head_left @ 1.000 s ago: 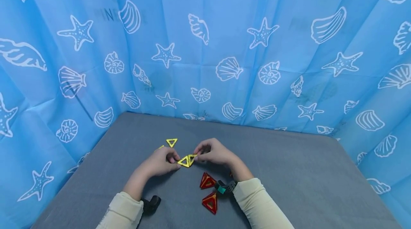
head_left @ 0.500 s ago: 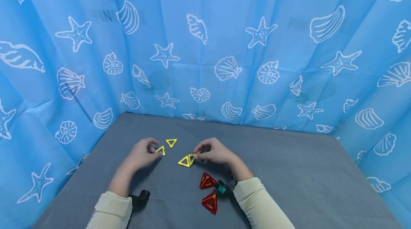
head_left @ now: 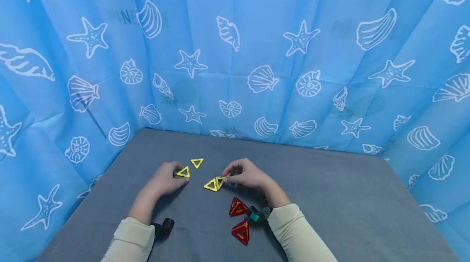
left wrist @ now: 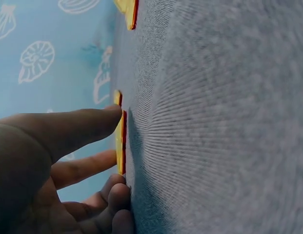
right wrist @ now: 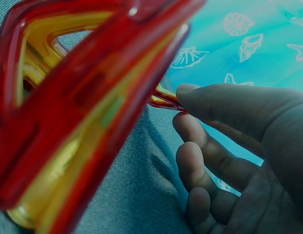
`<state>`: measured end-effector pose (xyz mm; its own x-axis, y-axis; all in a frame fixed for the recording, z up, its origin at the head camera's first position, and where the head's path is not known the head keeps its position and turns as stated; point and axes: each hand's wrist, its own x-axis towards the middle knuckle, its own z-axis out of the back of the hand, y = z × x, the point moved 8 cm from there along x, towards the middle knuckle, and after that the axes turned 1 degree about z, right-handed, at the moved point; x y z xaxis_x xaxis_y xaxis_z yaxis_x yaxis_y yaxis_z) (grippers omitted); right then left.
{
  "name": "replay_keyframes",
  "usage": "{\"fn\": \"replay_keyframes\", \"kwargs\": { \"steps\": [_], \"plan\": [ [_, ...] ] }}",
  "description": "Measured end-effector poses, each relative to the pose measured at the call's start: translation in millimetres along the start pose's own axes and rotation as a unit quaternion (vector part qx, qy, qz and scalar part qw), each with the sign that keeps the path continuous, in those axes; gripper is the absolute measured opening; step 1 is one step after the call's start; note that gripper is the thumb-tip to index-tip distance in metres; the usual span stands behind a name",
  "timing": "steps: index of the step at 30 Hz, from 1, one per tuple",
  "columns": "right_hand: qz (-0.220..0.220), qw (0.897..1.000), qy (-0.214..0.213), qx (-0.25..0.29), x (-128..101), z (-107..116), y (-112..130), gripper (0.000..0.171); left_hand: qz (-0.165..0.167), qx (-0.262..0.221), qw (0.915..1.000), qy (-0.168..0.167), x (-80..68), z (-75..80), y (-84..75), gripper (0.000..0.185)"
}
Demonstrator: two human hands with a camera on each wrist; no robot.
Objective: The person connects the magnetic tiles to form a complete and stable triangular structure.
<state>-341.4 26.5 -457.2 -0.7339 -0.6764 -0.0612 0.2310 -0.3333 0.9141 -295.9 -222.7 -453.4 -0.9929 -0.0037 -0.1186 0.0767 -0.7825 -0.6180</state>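
My left hand (head_left: 163, 181) pinches a yellow triangle tile (head_left: 183, 176) with an open centre, low over the grey cloth. In the left wrist view, thumb and finger lie at either end of this tile (left wrist: 121, 163), which is edged in red. Another yellow triangle tile (head_left: 196, 159) lies just beyond it. To the right, my right hand (head_left: 246, 175) pinches the far corner of two yellow triangle tiles (head_left: 214, 190) joined edge to edge. The right wrist view shows thumb and forefinger on a red-edged tile corner (right wrist: 163, 99).
Two red-and-yellow triangular pyramids (head_left: 240, 232) stand below the right hand; one looms large in the right wrist view (right wrist: 92, 92). An orange bit shows behind the right wrist. Black camera mounts (head_left: 164, 229) sit at both wrists. A blue shell-print curtain (head_left: 235, 70) encloses the table.
My left hand has let go of the joined tiles, moved left and taken hold of the single yellow tile, which has turned slightly. My right hand keeps its grip in place.
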Motion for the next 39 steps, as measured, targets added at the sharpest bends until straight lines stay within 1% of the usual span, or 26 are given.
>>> {"fn": "replay_keyframes", "kwargs": {
  "steps": [5, 11, 15, 21, 28, 34, 39],
  "plan": [
    [0.006, 1.000, 0.003, 0.000, 0, 0, 0, 0.019, 0.010, 0.004, 0.9999, 0.001, 0.2, -1.7, 0.9, 0.044],
    [0.008, 1.000, 0.004, -0.002, 1, -1, -2, 0.018, 0.007, 0.012, 0.9999, -0.005, -1.3, -2.2, 0.9, 0.041],
    [0.008, 1.000, 0.002, -0.005, 0, -2, -1, 0.017, 0.006, 0.011, 0.9999, -0.003, -1.3, -3.2, -0.8, 0.038],
    [0.012, 1.000, 0.002, -0.003, 0, -1, 0, 0.018, 0.002, 0.002, 1.0000, 0.001, 1.3, -6.3, -5.9, 0.036],
    [0.010, 1.000, 0.000, -0.006, 0, -1, -3, 0.018, 0.014, -0.014, 0.9998, -0.004, 1.7, -10.9, -7.5, 0.035],
    [0.006, 1.000, 0.001, -0.005, 0, -1, -3, 0.018, 0.008, -0.018, 0.9998, -0.009, 0.2, -12.0, -10.5, 0.035],
    [0.010, 1.000, 0.002, -0.003, 1, 0, -2, 0.020, -0.006, -0.030, 0.9995, -0.008, 0.3, -12.7, -15.4, 0.035]
  ]
}}
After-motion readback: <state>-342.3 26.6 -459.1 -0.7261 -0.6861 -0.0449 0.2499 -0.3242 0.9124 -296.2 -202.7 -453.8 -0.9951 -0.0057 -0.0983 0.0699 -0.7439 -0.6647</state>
